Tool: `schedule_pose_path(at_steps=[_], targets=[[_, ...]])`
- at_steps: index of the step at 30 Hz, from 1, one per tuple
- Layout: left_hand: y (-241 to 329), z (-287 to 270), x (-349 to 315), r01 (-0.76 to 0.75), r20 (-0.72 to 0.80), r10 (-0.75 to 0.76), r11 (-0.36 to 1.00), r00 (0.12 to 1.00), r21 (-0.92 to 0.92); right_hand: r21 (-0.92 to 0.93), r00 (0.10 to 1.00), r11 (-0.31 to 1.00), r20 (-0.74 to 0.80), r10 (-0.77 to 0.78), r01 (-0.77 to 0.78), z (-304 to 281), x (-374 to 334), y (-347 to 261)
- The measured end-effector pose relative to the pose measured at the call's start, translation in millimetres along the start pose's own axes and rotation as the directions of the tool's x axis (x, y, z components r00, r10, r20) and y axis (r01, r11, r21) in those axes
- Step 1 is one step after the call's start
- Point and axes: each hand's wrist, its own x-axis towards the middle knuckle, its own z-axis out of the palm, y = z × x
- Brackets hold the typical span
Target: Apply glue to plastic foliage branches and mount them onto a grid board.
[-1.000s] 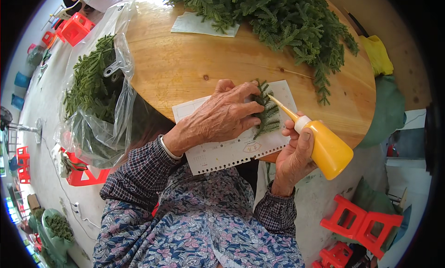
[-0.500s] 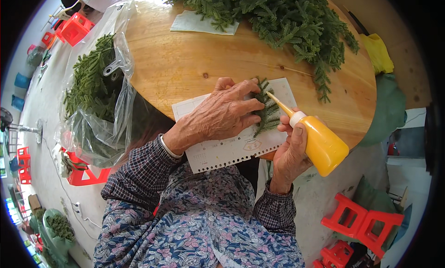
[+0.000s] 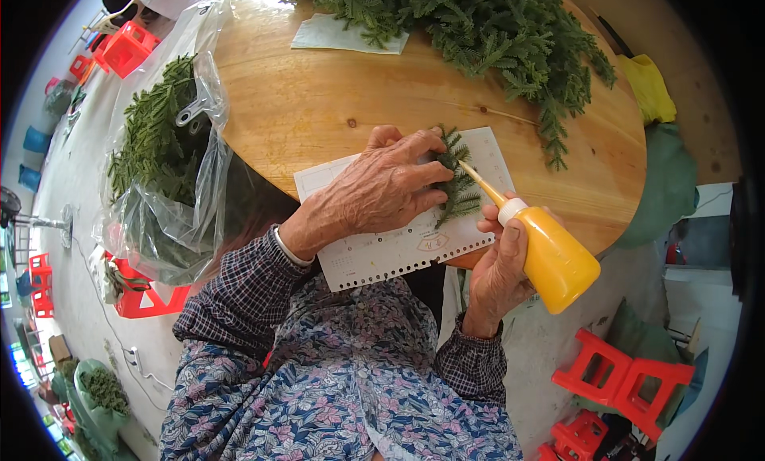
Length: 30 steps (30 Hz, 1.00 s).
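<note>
At the far left we see a clear plastic bag (image 3: 171, 182) stuffed with green fern-like sprigs, hanging against the edge of the round wooden surface (image 3: 319, 102). Moving right, our left hand (image 3: 374, 194) lies palm down on a white perforated card (image 3: 382, 250) that rests at the near edge of the surface and juts a little past it; the fingers (image 3: 426, 174) are spread and pressed flat, pinning a small green sprig (image 3: 460, 182) against the card rather than closing around it. The sprig lies on the upper right part of the card, partly covered by the fingertips. Just to the right, our right hand (image 3: 498, 274) is wrapped firmly around a yellow squeeze bottle (image 3: 554, 258), gripping its body from below and from the left, with the bottle tilted so that its long thin nozzle (image 3: 480, 186) points up and left and its tip meets the sprig beside the left fingertips. Farther back on the surface, a large heap of the same greenery (image 3: 494, 39) spreads across the upper right, with a pale sheet of paper (image 3: 339, 35) lying partly under its left side. At the far right edge a yellow cloth (image 3: 649, 86) sits by the rim, and red plastic stools (image 3: 621, 377) stand on the floor below.
</note>
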Motion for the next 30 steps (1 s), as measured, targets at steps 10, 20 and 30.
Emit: schedule_pose_path(at_steps=[10,20,30], targets=[[-0.5,2.5,1.9,-0.054,-0.054,0.055,0.998,0.997,0.019,0.042,0.998,0.998,-0.026,0.049,-0.048,-3.5,0.0,-4.2],[-0.1,3.4,0.1,-0.045,-0.056,0.045,0.999,0.997,0.005,-0.022,0.999,0.999,0.011,-0.032,0.033,2.3,-2.3,0.2],[1.2,0.2,0.0,-0.006,0.0,0.006,1.0,1.0,0.01,0.017,1.0,1.0,0.011,-0.013,0.013,-0.3,-5.3,-3.3]])
